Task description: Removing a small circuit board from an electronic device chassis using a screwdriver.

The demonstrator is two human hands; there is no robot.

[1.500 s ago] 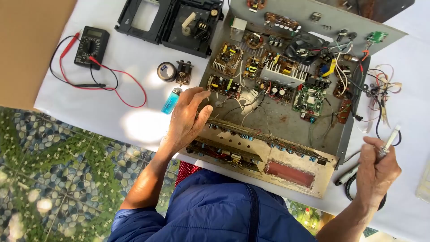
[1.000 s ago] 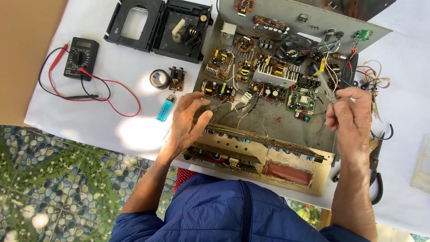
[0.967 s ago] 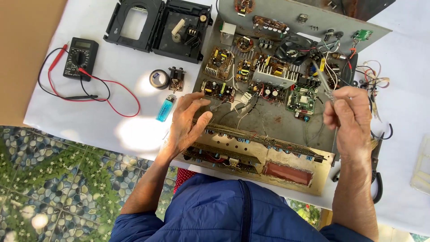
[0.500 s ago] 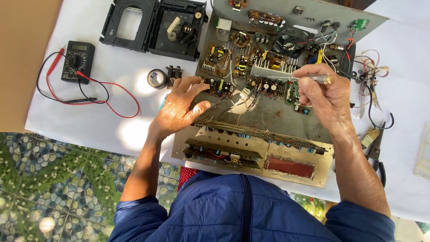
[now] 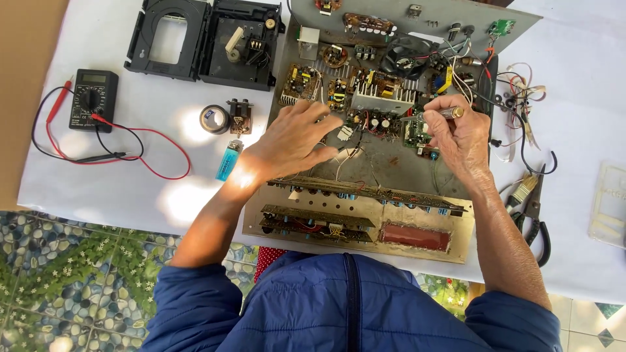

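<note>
Multimeter (image 5: pixel 93 99) lies left of the open chassis (image 5: pixel 391 163), what looks like pliers (image 5: pixel 536 218) right

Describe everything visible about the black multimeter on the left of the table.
The multimeter is a small black rectangular handheld unit lying flat, face up, on the white table cover, near its left edge. It has a grey display window at its top and a round dial below. A red lead and a black lead loop out from it across the cover, with a red probe beside its left side. No hand touches it.
</note>
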